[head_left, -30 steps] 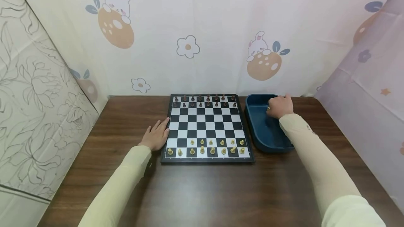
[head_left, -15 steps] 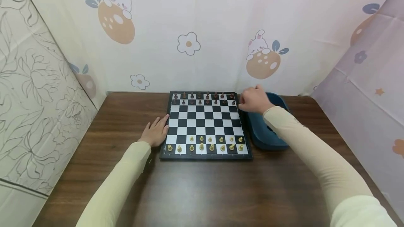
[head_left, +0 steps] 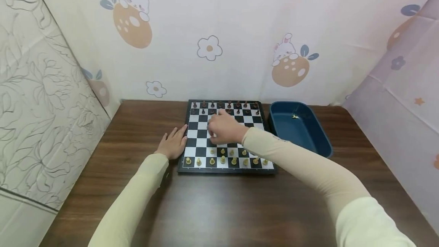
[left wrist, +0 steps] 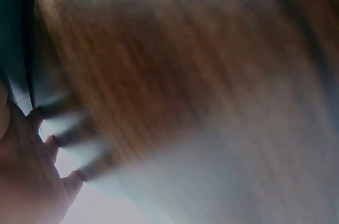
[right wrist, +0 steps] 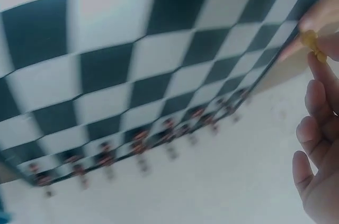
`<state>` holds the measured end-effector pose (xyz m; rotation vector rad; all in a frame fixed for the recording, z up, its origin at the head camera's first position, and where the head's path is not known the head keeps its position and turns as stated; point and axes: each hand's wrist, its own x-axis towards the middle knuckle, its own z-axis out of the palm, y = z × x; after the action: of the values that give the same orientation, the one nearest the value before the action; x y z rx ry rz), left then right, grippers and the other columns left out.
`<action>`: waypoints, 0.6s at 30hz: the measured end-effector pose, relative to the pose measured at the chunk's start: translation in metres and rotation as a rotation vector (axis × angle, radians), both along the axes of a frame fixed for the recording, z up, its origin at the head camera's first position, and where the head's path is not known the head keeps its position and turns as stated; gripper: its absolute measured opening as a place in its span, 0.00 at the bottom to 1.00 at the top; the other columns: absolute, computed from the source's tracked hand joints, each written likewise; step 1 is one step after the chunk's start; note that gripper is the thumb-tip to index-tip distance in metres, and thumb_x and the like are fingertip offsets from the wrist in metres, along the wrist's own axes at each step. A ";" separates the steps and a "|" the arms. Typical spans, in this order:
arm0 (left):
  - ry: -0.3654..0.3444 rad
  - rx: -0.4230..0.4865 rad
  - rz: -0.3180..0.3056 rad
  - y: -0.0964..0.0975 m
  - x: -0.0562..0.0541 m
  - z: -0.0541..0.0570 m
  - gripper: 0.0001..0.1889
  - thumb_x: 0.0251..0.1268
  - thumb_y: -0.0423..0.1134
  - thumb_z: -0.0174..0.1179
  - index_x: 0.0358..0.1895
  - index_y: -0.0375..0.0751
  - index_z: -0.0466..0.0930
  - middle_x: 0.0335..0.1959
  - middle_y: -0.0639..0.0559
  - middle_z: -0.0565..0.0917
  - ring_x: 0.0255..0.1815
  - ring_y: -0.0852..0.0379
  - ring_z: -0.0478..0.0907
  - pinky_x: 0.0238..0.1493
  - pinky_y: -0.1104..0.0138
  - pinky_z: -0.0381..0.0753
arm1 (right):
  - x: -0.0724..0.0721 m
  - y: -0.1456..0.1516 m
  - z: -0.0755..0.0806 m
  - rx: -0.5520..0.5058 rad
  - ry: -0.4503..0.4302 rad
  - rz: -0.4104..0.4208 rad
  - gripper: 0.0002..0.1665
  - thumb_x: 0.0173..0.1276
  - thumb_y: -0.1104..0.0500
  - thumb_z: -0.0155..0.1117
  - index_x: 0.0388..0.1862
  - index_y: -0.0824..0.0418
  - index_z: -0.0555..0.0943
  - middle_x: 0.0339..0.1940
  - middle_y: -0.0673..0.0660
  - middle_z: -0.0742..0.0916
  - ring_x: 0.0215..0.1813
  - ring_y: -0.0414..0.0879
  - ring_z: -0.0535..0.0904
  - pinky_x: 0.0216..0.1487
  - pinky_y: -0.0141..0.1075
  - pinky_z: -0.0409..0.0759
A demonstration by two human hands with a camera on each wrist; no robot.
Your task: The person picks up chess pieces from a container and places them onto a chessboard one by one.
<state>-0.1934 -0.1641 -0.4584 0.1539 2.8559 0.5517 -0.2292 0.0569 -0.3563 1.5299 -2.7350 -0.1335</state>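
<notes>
A black-and-white chessboard (head_left: 226,171) lies on the brown table. My right hand (head_left: 224,128) is over the middle of it, pinching a small gold chess pawn (right wrist: 312,45) between thumb and index finger; the other fingers curl loosely. The fingers hide that pawn in the head view. Along the board's near side stand gold chess pieces (head_left: 223,159), with a shorter row of pawns ahead of them. Dark red pieces (head_left: 229,104) fill two rows at the far side. My left hand (head_left: 173,144) rests flat beside the board, fingertips at its left edge.
A blue tray (head_left: 320,140) stands right of the board, with a small gold piece (head_left: 295,116) inside. Behind the table (head_left: 219,209) hangs a patterned curtain (head_left: 240,18). My right forearm crosses over the board's near right corner.
From the tray, my right hand has moved left, past the board's right edge, to over the board's middle, with the pawn in it. My left hand has stayed at the board's left edge.
</notes>
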 end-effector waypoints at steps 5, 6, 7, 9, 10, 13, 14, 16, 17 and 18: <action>-0.006 -0.007 0.006 0.001 0.001 0.000 0.29 0.77 0.50 0.31 0.77 0.48 0.43 0.76 0.48 0.51 0.76 0.45 0.43 0.71 0.43 0.39 | 0.010 -0.030 -0.012 0.054 0.024 0.107 0.04 0.57 0.53 0.66 0.27 0.49 0.86 0.28 0.43 0.83 0.35 0.41 0.75 0.41 0.37 0.65; -0.010 -0.013 0.007 0.002 0.001 0.000 0.29 0.77 0.50 0.31 0.77 0.48 0.42 0.76 0.49 0.51 0.76 0.46 0.43 0.71 0.43 0.39 | 0.011 -0.033 -0.015 0.064 0.024 0.119 0.04 0.57 0.53 0.66 0.27 0.49 0.86 0.28 0.43 0.83 0.35 0.41 0.74 0.40 0.37 0.64; -0.013 -0.019 0.009 0.003 0.002 0.001 0.29 0.77 0.50 0.30 0.77 0.48 0.42 0.76 0.49 0.51 0.76 0.46 0.43 0.71 0.43 0.39 | 0.012 -0.036 -0.018 0.074 0.023 0.130 0.03 0.56 0.53 0.66 0.27 0.49 0.86 0.29 0.44 0.84 0.35 0.41 0.74 0.40 0.37 0.64; -0.021 -0.027 0.015 0.004 0.001 0.002 0.29 0.77 0.50 0.30 0.77 0.49 0.42 0.76 0.49 0.51 0.76 0.46 0.43 0.71 0.43 0.39 | 0.013 -0.041 -0.022 0.093 0.008 0.137 0.03 0.56 0.54 0.67 0.25 0.49 0.85 0.28 0.44 0.83 0.34 0.42 0.74 0.40 0.37 0.64; -0.022 -0.031 0.016 0.004 0.001 0.002 0.29 0.77 0.50 0.30 0.77 0.49 0.42 0.76 0.49 0.51 0.76 0.46 0.43 0.71 0.44 0.39 | 0.013 -0.042 -0.023 0.096 0.000 0.138 0.04 0.56 0.54 0.67 0.23 0.50 0.85 0.27 0.45 0.83 0.34 0.43 0.74 0.40 0.38 0.64; -0.021 -0.038 0.018 0.004 0.000 0.002 0.29 0.77 0.51 0.30 0.77 0.49 0.42 0.76 0.49 0.52 0.76 0.47 0.43 0.71 0.44 0.39 | 0.013 -0.044 -0.026 0.114 -0.016 0.142 0.06 0.56 0.55 0.67 0.21 0.50 0.83 0.27 0.45 0.83 0.34 0.43 0.74 0.42 0.38 0.64; -0.019 -0.038 0.017 0.003 -0.001 0.002 0.29 0.77 0.50 0.30 0.77 0.49 0.42 0.76 0.49 0.52 0.76 0.47 0.43 0.71 0.44 0.39 | 0.013 -0.044 -0.027 0.113 -0.022 0.143 0.06 0.56 0.55 0.67 0.20 0.50 0.83 0.26 0.45 0.83 0.34 0.43 0.74 0.42 0.39 0.64; -0.015 -0.040 0.015 0.002 -0.001 0.001 0.30 0.77 0.50 0.30 0.77 0.49 0.42 0.76 0.49 0.52 0.76 0.46 0.43 0.71 0.44 0.39 | 0.011 -0.043 -0.028 0.111 -0.034 0.137 0.05 0.57 0.53 0.67 0.22 0.50 0.84 0.27 0.44 0.83 0.35 0.42 0.74 0.42 0.39 0.64; -0.012 -0.039 0.015 0.001 -0.001 0.000 0.30 0.77 0.50 0.30 0.77 0.49 0.42 0.76 0.49 0.52 0.76 0.46 0.43 0.71 0.44 0.39 | 0.010 -0.041 -0.027 0.105 -0.039 0.130 0.05 0.57 0.52 0.67 0.24 0.49 0.85 0.28 0.44 0.84 0.36 0.42 0.75 0.43 0.38 0.64; -0.010 -0.037 0.016 0.000 -0.001 0.000 0.30 0.77 0.50 0.30 0.77 0.49 0.42 0.76 0.49 0.52 0.76 0.46 0.43 0.71 0.44 0.39 | 0.009 -0.039 -0.025 0.099 -0.047 0.120 0.04 0.56 0.51 0.67 0.26 0.49 0.86 0.29 0.44 0.84 0.37 0.42 0.75 0.44 0.38 0.65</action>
<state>-0.1948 -0.1637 -0.4581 0.1219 2.8583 0.5015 -0.2206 0.0181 -0.3809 1.7389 -2.7006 -0.2383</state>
